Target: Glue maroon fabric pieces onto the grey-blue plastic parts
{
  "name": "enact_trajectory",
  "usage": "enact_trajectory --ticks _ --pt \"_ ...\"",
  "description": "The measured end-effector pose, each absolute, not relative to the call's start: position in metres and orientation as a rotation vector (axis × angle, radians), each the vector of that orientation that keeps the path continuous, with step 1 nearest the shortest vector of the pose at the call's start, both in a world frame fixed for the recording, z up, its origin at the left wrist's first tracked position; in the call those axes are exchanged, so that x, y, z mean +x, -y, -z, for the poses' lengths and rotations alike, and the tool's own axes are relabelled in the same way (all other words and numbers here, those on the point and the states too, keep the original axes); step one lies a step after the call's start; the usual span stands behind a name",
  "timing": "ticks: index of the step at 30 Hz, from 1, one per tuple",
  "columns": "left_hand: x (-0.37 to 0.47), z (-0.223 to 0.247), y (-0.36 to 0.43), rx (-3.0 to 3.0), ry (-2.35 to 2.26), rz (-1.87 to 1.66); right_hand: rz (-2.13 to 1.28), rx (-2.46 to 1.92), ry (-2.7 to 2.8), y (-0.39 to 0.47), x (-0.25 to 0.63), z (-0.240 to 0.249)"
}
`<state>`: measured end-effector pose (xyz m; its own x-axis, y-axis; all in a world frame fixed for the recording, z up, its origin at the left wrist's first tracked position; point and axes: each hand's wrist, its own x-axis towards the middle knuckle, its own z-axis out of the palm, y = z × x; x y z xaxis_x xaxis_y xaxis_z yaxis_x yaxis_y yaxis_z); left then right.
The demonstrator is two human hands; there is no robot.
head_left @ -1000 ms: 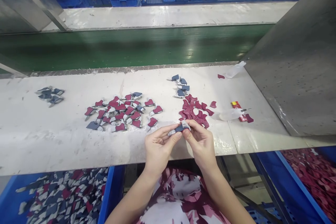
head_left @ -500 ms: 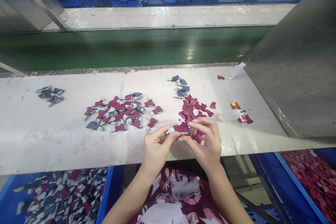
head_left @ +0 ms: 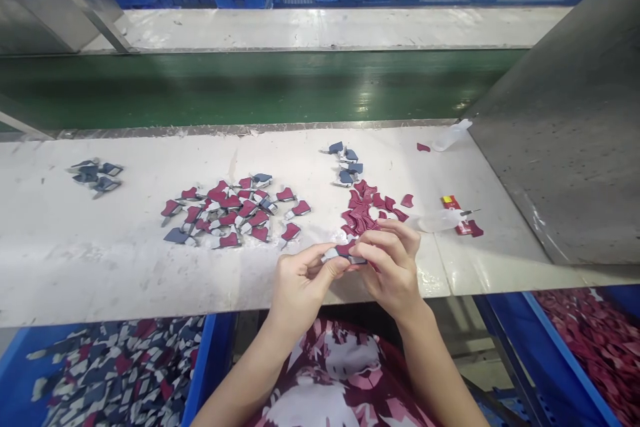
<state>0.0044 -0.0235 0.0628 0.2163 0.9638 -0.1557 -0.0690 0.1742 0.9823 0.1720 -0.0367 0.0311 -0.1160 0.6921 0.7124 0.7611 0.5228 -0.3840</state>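
Observation:
Between my two hands is a small grey-and-maroon plastic piece (head_left: 345, 250), held just above the near part of the table. The fingers and thumb of my left hand (head_left: 307, 277) pinch its left end. At its right end, my right hand (head_left: 393, 267) is closed on the same piece, its fingers covering part of the maroon face. Just beyond my right hand lies a pile of loose maroon curved pieces (head_left: 360, 217). To the left, a cluster of grey parts with maroon or dark blue faces (head_left: 235, 210) spreads over the white table (head_left: 125, 267).
Several blue-faced parts (head_left: 349, 163) lie behind the maroon pile, more (head_left: 95, 175) far left. Clear squeeze bottles (head_left: 440, 220) and a red packet (head_left: 453, 203) sit right. A metal panel (head_left: 565, 133) bounds the right side. Blue bins (head_left: 213, 353) stand below; a green belt (head_left: 250, 90) runs behind.
My right fingers have shifted over the piece's right part and curled more, covering more of the maroon face. The piece sits slightly lower. My left hand keeps its pinch.

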Motion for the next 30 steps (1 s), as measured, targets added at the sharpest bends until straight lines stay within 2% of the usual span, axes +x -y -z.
enact_trajectory --ticks 10,18,30 --pt "0.003 -0.064 0.02 1.055 -1.027 -0.977 0.01 -1.158 1.725 0.036 0.17 -0.023" --pt "0.003 -0.067 0.023 1.232 -1.185 -1.067 -0.749 -1.177 1.386 0.051 0.16 -0.024" --pt "0.006 -0.056 0.025 1.331 -1.122 -1.107 -0.883 -1.323 1.165 0.047 0.145 -0.028"
